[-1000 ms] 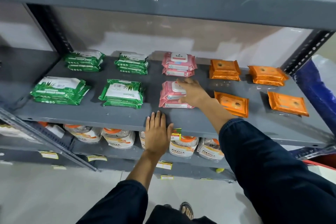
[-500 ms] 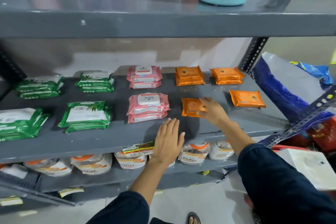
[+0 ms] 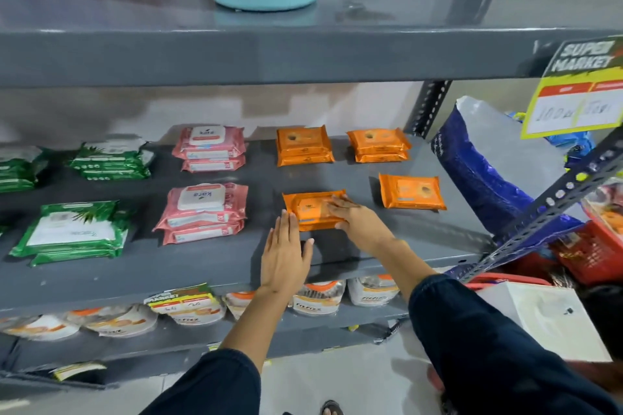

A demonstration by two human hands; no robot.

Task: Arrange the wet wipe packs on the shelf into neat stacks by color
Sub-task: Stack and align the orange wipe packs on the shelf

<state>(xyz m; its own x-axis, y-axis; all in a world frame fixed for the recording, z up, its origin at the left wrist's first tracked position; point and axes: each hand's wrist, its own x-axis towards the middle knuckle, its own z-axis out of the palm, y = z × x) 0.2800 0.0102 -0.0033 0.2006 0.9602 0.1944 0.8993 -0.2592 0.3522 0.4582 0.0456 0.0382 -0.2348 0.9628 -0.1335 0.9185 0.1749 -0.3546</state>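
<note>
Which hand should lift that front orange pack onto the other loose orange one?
Right hand: it already rests on the front orange pack; left hand lies flat on the shelf.

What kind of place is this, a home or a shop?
Most likely a small supermarket. A yellow price sign reads "SUPER MARKET", price tags hang on the grey metal shelf, and identical wet wipe packs lie there in rows by colour.
</note>
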